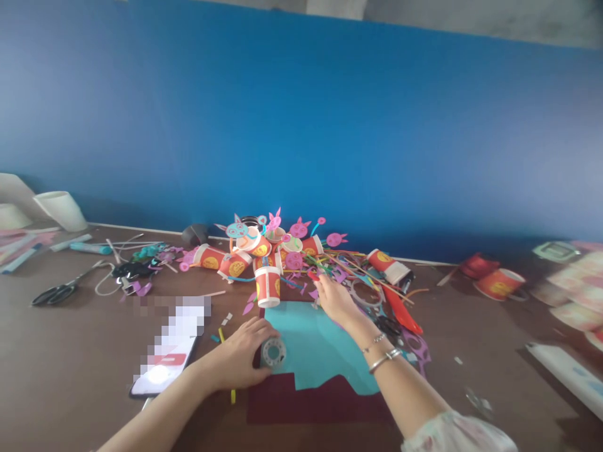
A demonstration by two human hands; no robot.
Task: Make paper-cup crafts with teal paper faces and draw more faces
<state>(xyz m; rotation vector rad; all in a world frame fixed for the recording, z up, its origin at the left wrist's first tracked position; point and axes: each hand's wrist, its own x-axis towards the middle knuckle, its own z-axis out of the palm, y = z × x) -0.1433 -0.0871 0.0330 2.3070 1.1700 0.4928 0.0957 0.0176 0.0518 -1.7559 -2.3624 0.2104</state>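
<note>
My left hand (242,355) rests on the table, its fingers and thumb curved around a roll of tape (274,353) at the left edge of a turquoise paper sheet (325,342). That sheet, with a wavy lower edge, lies over a dark maroon sheet (320,405). My right hand (336,300) stretches toward the craft pile, fingers drawn together; something small and red (313,275) shows at the fingertips, too blurred to name. Just left of it stands an upright red-and-white paper cup (267,287). Behind are more cups with pink and blue paper animal faces (299,228).
Scissors (56,293) and a phone with a lit screen (169,351) lie on the left. Paper scraps (417,345), sticks and a red strip (400,311) clutter the right of the pile. Another red cup (499,284) stands farther right. A blue panel (301,125) rises behind.
</note>
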